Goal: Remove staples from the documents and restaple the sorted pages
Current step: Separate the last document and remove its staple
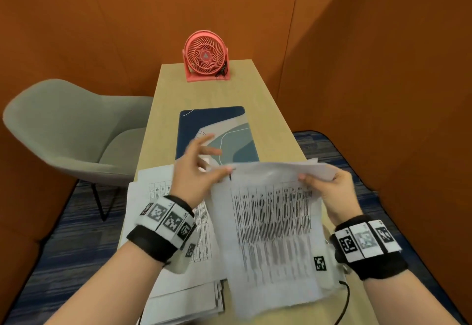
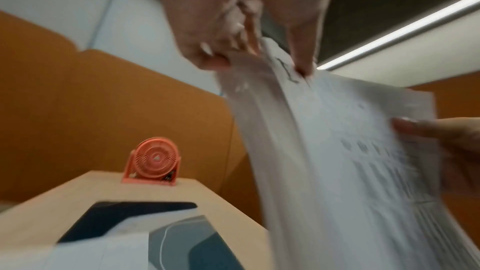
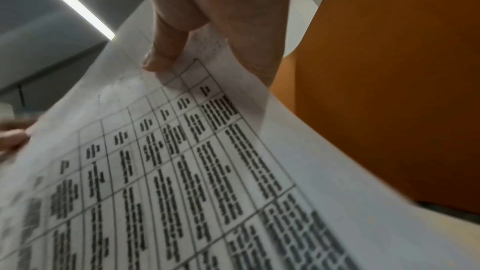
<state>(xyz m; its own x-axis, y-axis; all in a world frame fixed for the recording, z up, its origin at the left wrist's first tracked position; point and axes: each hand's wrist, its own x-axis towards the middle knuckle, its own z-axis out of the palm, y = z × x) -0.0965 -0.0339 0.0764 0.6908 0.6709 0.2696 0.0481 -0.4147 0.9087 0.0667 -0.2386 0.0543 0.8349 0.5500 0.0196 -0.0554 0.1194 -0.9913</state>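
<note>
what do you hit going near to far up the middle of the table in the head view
Held document, pinched at its top corners by left hand and right hand → blue desk mat → bare wooden table → pink fan at the far end.

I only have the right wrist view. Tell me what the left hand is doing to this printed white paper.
Observer: The left hand pinches the top left corner of the printed white paper between thumb and forefinger.
Operator: Report what lies on the desk.
Observer: A pile of more printed sheets lies on the light wooden table, under the left forearm.
Operator: Name anything further back.
Observer: A blue patterned desk mat, then a pink round desk fan at the far end.
</note>
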